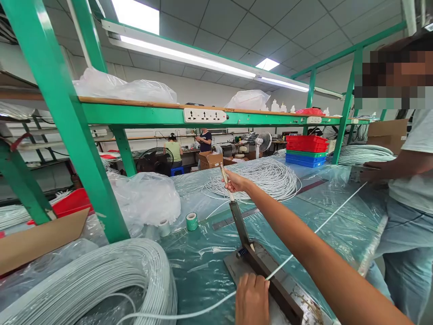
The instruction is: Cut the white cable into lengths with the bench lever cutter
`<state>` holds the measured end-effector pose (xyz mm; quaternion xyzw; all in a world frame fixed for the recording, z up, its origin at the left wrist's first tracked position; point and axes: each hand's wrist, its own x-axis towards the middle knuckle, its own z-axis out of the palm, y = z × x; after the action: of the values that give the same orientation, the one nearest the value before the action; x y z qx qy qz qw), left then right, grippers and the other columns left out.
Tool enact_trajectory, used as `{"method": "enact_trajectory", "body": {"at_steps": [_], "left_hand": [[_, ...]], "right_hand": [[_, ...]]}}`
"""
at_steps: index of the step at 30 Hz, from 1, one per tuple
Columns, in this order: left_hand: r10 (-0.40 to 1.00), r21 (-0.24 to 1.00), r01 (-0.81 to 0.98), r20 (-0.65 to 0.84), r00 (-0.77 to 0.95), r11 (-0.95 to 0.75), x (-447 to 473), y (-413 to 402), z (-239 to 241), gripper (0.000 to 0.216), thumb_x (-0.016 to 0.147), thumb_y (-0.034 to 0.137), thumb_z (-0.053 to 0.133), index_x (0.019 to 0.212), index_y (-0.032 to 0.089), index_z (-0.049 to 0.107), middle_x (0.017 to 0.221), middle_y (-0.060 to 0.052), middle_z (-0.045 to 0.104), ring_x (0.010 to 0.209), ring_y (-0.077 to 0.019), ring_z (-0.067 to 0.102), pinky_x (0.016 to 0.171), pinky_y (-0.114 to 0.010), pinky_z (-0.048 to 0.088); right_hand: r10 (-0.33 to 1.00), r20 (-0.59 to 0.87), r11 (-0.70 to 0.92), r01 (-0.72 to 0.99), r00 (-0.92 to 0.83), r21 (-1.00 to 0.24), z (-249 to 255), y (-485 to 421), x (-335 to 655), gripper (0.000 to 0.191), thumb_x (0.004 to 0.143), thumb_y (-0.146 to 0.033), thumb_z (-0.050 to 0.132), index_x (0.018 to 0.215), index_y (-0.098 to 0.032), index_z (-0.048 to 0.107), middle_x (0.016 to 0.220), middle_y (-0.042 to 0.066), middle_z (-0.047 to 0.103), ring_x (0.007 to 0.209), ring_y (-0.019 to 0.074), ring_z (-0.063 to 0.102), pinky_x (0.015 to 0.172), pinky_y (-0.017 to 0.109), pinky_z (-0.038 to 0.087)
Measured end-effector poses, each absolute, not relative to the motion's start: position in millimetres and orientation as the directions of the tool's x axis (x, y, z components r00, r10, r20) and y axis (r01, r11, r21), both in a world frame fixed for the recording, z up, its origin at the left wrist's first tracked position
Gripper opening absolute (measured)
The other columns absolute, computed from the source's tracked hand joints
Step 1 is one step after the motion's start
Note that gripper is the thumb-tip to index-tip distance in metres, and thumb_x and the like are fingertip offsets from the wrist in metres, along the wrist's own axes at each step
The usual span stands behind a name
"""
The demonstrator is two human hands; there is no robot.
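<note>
Right hand [233, 182] raised, fisted; left hand [252, 298] pressing down.

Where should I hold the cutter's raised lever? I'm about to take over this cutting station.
Hold the cutter lever at its pale handle tip, where the right hand grips it. Come from the near side, above: the lever tilts up and away from its hinge, so the far end gives most leverage.

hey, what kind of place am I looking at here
Most likely a cable or wire assembly workshop. Big coils of white cable cover the plastic-wrapped bench, the right hand grips the raised lever of a bench cutter, and stacked parts bins sit behind.
</note>
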<state>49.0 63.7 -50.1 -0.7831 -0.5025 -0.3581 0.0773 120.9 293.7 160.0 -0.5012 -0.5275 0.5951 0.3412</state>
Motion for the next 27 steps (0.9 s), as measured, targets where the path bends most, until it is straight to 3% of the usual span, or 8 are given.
{"method": "enact_trajectory", "body": {"at_steps": [4, 9, 12, 16, 21, 27], "left_hand": [[0.834, 0.269, 0.879, 0.507, 0.217, -0.393, 46, 66, -45, 0.026, 0.086, 0.010, 0.043, 0.071, 0.016, 0.064, 0.072, -0.005, 0.064, 0.073, -0.0222, 0.060, 0.068, -0.032, 0.038], [0.954, 0.463, 0.836, 0.200, 0.225, -0.294, 37, 69, -33, 0.029, 0.086, 0.011, 0.040, 0.078, 0.016, 0.067, 0.079, -0.008, 0.068, 0.078, -0.0235, 0.064, 0.061, -0.031, 0.032], [0.970, 0.529, 0.814, 0.088, 0.229, -0.240, 31, 70, -27, 0.029, 0.087, 0.014, 0.040, 0.080, 0.016, 0.068, 0.082, -0.009, 0.070, 0.081, -0.0255, 0.065, 0.058, -0.031, 0.028], [0.970, 0.596, 0.770, 0.075, 0.230, -0.229, 29, 71, -27, 0.028, 0.086, 0.019, 0.042, 0.078, 0.016, 0.069, 0.079, -0.010, 0.070, 0.077, -0.0245, 0.065, 0.057, -0.030, 0.026], [0.980, 0.766, 0.611, 0.138, 0.147, -0.199, 32, 72, -29, 0.033, 0.084, 0.032, 0.040, 0.069, 0.015, 0.065, 0.072, -0.011, 0.067, 0.069, -0.0221, 0.061, 0.059, -0.029, 0.031], [0.990, 0.901, 0.411, 0.106, 0.096, -0.136, 30, 76, -23, 0.039, 0.071, 0.053, 0.039, 0.065, 0.017, 0.055, 0.061, -0.007, 0.056, 0.061, -0.0210, 0.052, 0.058, -0.029, 0.032]], "right_hand": [[0.937, -0.232, -0.204, 0.131, -0.262, -0.970, 162, 292, 119, 0.054, 0.091, -0.060, 0.015, 0.080, -0.017, 0.045, 0.051, -0.001, 0.048, 0.036, 0.0061, 0.037, 0.035, 0.014, 0.031], [0.938, -0.239, -0.208, 0.145, -0.251, -0.967, 162, 290, 117, 0.057, 0.090, -0.063, 0.011, 0.081, -0.017, 0.044, 0.051, -0.001, 0.048, 0.035, 0.0063, 0.036, 0.036, 0.015, 0.031], [0.937, -0.245, -0.210, 0.158, -0.248, -0.965, 161, 289, 117, 0.058, 0.089, -0.063, 0.011, 0.081, -0.017, 0.045, 0.051, -0.001, 0.048, 0.036, 0.0064, 0.037, 0.036, 0.014, 0.031], [0.936, -0.255, -0.217, 0.174, -0.243, -0.961, 160, 289, 118, 0.056, 0.091, -0.061, 0.013, 0.080, -0.017, 0.045, 0.051, -0.001, 0.047, 0.036, 0.0066, 0.037, 0.037, 0.015, 0.031], [0.935, -0.248, -0.211, 0.165, -0.253, -0.963, 161, 288, 119, 0.056, 0.091, -0.061, 0.013, 0.079, -0.017, 0.044, 0.051, -0.001, 0.047, 0.036, 0.0063, 0.038, 0.037, 0.015, 0.031], [0.940, -0.229, -0.197, 0.144, -0.253, -0.970, 170, 279, 128, 0.056, 0.090, -0.062, 0.014, 0.080, -0.017, 0.046, 0.050, -0.001, 0.048, 0.034, 0.0060, 0.038, 0.036, 0.014, 0.031]]}}
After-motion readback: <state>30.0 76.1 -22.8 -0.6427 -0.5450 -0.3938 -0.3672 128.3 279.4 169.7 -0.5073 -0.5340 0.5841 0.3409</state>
